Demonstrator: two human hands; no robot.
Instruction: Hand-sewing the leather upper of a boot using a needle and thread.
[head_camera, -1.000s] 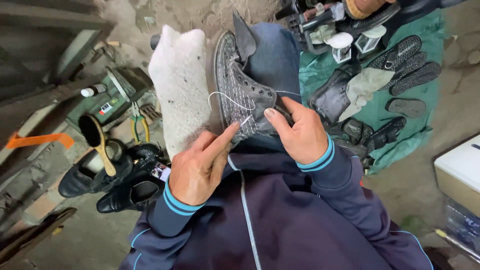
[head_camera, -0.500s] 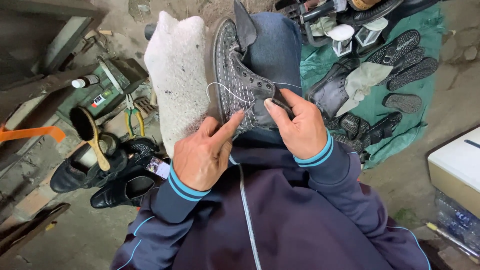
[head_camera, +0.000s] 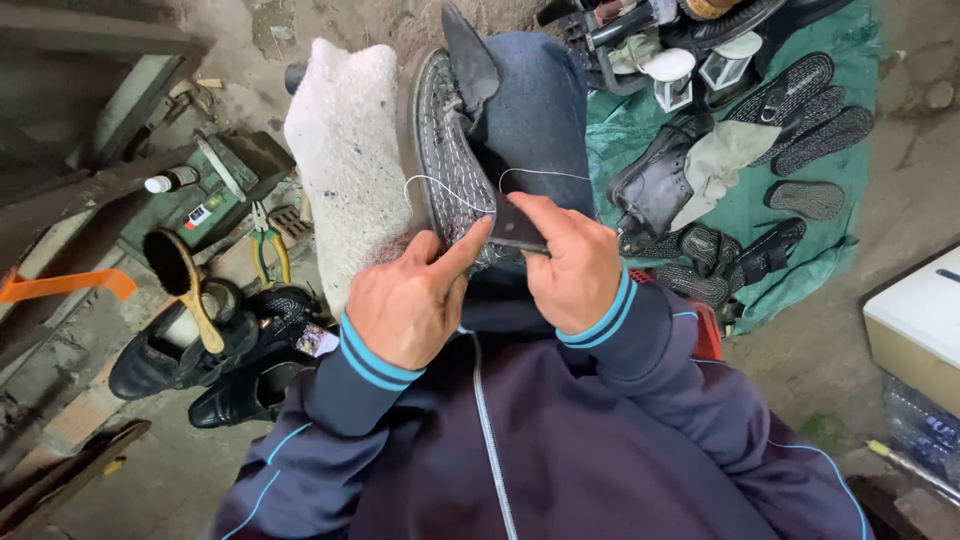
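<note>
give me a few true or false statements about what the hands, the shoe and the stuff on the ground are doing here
1. The left hand points its forefinger against the woven grey shoe. True.
2. The right hand is empty and rests on the green cloth. False: it presses a small dark flat piece against the shoe, well away from the cloth.
3. A white thread loops over the shoe's woven side. True.
4. The pliers lie on the green cloth among the soles. False: they lie on the ground on the other side, by the green box.
5. A wooden-handled brush rests on the black shoes. True.
</note>
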